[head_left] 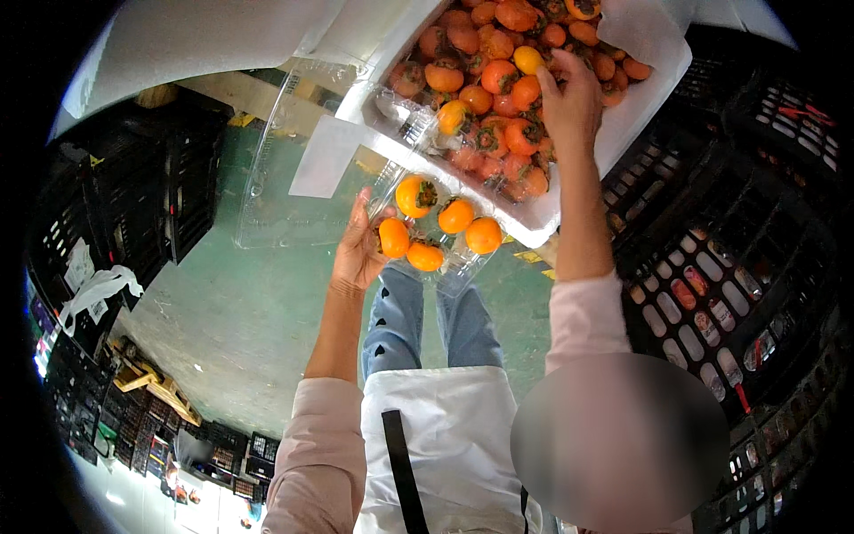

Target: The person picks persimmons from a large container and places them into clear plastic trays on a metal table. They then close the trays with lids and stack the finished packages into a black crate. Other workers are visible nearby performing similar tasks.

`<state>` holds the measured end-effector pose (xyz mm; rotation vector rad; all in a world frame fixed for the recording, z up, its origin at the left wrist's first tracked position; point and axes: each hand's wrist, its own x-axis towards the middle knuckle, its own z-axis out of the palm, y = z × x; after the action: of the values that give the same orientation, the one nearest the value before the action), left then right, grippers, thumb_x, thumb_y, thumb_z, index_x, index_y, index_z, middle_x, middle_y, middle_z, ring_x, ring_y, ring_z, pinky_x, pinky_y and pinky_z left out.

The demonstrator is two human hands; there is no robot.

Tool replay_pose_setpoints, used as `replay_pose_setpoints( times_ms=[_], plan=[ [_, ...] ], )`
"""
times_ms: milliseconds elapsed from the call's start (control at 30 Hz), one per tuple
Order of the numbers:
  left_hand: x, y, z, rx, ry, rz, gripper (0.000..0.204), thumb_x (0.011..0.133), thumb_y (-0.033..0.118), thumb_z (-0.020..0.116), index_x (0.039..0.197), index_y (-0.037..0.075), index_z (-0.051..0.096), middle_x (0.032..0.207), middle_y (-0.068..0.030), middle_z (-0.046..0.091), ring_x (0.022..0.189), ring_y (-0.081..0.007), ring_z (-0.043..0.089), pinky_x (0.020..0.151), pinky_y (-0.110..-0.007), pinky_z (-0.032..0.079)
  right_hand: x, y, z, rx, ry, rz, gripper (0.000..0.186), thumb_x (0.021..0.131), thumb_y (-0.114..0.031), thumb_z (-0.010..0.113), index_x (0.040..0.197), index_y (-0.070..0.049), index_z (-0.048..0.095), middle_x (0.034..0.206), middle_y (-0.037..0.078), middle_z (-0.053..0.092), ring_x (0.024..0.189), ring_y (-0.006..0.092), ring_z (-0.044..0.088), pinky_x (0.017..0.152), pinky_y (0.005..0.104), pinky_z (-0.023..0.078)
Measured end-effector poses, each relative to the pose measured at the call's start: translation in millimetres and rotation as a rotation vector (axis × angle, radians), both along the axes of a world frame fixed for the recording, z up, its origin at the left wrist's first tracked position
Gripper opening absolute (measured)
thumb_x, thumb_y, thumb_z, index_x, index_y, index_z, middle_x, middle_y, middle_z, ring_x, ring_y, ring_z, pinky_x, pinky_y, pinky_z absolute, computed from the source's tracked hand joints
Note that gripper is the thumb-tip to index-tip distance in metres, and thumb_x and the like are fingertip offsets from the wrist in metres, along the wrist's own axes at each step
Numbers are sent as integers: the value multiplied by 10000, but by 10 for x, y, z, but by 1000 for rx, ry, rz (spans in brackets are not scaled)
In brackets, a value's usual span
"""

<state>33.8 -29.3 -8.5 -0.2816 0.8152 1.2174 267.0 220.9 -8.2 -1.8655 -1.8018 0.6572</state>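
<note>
My left hand [358, 245] grips a clear plastic clamshell container [463, 267] holding several orange persimmons [414, 196], its transparent lid [258, 214] standing open to the left with a white sheet [325, 156] in it. My right hand [569, 102] reaches into a white foam box [538, 231] heaped with persimmons [498, 76], its bent thumb and forefinger apart beside a yellow-orange persimmon [527, 60]. Whether its fingertips touch that fruit I cannot tell.
Stacked black plastic crates [116, 196] stand at the left with a white bag [93, 285], and more black crates [703, 303] fill the right. A green floor [209, 311] lies below, with wooden pallets [156, 383], crates and small distant figures at the lower left.
</note>
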Motion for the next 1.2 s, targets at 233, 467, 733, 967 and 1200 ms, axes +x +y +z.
replay_pose_setpoints(
  times_ms=[233,467,733,967,1200],
  plan=[
    [25,-52,-16,-1,-41,81,482,929,291,445,1363,273,234,1039,-87,541,1005,-374,548,889,-490,455,4,118,65,-283,-362,260,651,637,-407,750,1132,-47,528,1084,128,600,1002,281,573,824,390,458],
    [26,-44,-15,-1,-78,101,441,934,264,442,1343,257,276,1024,-93,545,989,-365,551,906,-488,437,253,21,-84,-211,-250,200,652,632,-393,762,1148,-89,505,1076,141,587,1002,323,553,838,434,451],
    [24,-149,-84,24,-126,149,476,937,258,430,1372,252,237,1082,-122,531,970,-358,570,902,-481,452,-363,-118,190,-93,-8,621,378,719,-279,699,1053,-129,606,991,83,626,894,273,594,763,381,466],
    [48,-181,39,-82,-56,145,460,917,252,467,1330,250,264,1078,-115,532,985,-364,553,938,-640,322,-653,-120,200,-307,-401,921,538,652,-301,734,1142,-169,556,1023,77,604,944,279,579,776,394,470],
    [-20,-275,40,-16,-86,171,474,905,244,488,1326,254,272,1093,-108,495,1009,-355,541,945,-659,295,-154,-42,261,-421,957,-6,322,714,-198,692,957,-27,567,940,136,602,862,244,612,742,379,491]
  ],
)
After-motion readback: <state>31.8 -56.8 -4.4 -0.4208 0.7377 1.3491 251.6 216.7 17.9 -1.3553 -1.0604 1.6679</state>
